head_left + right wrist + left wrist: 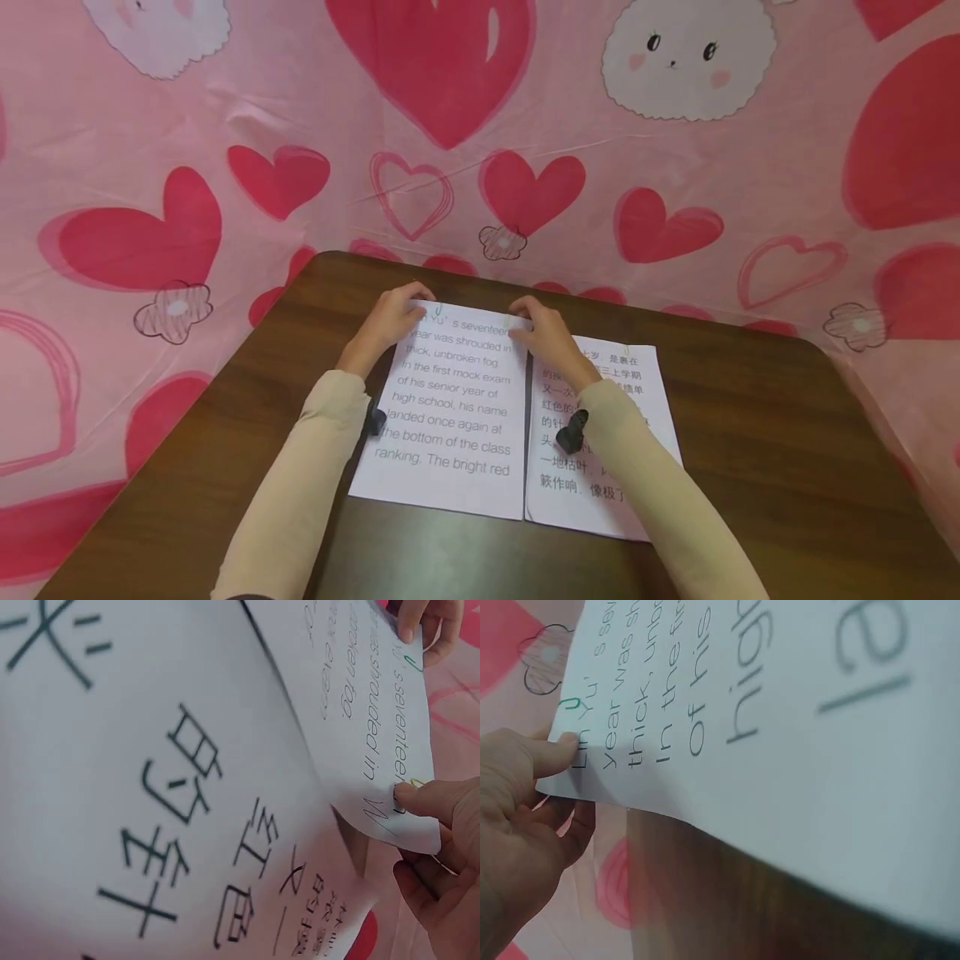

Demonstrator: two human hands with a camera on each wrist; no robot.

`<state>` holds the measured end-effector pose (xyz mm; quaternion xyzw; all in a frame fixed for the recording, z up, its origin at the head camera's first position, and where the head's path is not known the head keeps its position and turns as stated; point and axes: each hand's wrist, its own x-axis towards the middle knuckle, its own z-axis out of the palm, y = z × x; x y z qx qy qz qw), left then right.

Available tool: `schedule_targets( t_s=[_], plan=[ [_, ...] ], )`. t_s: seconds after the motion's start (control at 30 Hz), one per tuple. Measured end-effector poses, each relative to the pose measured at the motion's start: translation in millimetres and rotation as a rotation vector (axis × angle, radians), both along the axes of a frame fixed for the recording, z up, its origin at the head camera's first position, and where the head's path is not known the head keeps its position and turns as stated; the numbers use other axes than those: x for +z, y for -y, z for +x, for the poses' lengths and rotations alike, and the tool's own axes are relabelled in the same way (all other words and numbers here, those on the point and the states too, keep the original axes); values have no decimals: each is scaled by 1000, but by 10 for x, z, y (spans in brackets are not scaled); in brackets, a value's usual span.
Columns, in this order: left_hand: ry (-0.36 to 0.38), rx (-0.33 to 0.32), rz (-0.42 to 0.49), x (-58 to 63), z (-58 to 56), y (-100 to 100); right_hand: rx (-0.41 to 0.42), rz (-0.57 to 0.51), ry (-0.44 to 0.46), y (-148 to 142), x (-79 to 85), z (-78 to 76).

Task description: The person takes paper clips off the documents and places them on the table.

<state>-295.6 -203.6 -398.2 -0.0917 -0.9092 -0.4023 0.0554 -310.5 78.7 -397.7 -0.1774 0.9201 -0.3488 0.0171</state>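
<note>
A white sheet with large English print (450,417) lies in front of me, its top end raised in the wrist views. My left hand (393,317) pinches its top left corner, thumb on the printed face and fingers behind. At the top right corner, my right hand (549,329) grips the paper the same way. A green paper clip (571,703) sits on the top edge near the left thumb; a yellow paper clip (418,782) is by the right thumb. Beside it on the right lies a sheet with Chinese print (648,392), partly covered by my right forearm.
Both sheets are on a dark brown wooden table (247,433) with rounded corners. Another small clip (627,350) is on the Chinese sheet's top edge. A pink cloth with red hearts (465,200) hangs behind the table and along its sides. Black wrist cameras are strapped over beige sleeves (288,483).
</note>
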Motion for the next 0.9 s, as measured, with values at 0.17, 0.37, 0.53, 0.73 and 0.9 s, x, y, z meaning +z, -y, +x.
schedule_targets(
  t_s=[0.17, 0.37, 0.53, 0.73, 0.9],
  plan=[
    [-31, 15, 49, -5, 44, 30, 70, 43, -46, 61, 52, 22],
    [-35, 5, 69, 27, 80, 10, 86, 114, -92, 115, 95, 53],
    [-32, 2, 75, 49, 93, -8, 52, 101, -85, 132, 81, 67],
    [-41, 1, 61, 91, 88, -27, 2, -3, -55, 132, 6, 70],
    [-41, 7, 66, 100, 82, -29, -38, -104, -31, 141, -23, 78]
  ],
)
